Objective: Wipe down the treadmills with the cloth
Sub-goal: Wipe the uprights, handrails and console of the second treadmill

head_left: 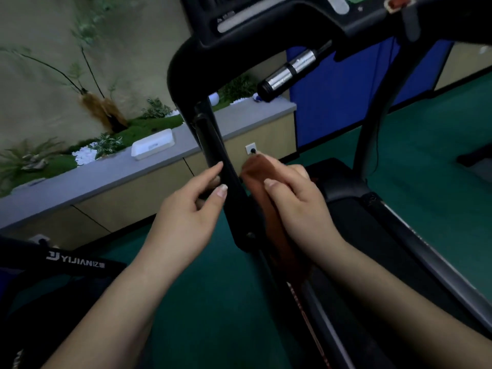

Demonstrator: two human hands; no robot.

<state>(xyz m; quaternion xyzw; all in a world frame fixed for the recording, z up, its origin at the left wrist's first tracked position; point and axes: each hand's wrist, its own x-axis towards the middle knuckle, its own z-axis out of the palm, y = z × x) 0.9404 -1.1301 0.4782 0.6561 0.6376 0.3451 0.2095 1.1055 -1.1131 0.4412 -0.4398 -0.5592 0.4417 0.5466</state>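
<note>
- The left hand (191, 206) pinches the black upright post (221, 166) of the treadmill (346, 209) between thumb and fingers, steadying it from the 9 o'clock side.
- The right hand (295, 206) has its grip curled round the brown cloth (269, 206), pressing it against the post from 3 o'clock; the cloth's tail hangs down toward 6 o'clock along the frame.
- To do this stroke well, I judge: wrap the cloth round the post instead of dabbing one face, run it in long passes from the curved handrail at 12 o'clock down to the bolted bracket, and keep the left hand clear of the wiped stretch (fingerprints show on gloss black).
- The post looks like hard, smooth, slightly glossy painted metal, flat-sided and slanted.
- The cloth looks soft, limp and folded lengthwise.
- The chrome pulse handle (290, 69) at 1 o'clock is a shiny cylinder with black bands.
- Green carpet (213, 302) covers the floor, matte and short-piled.
</note>
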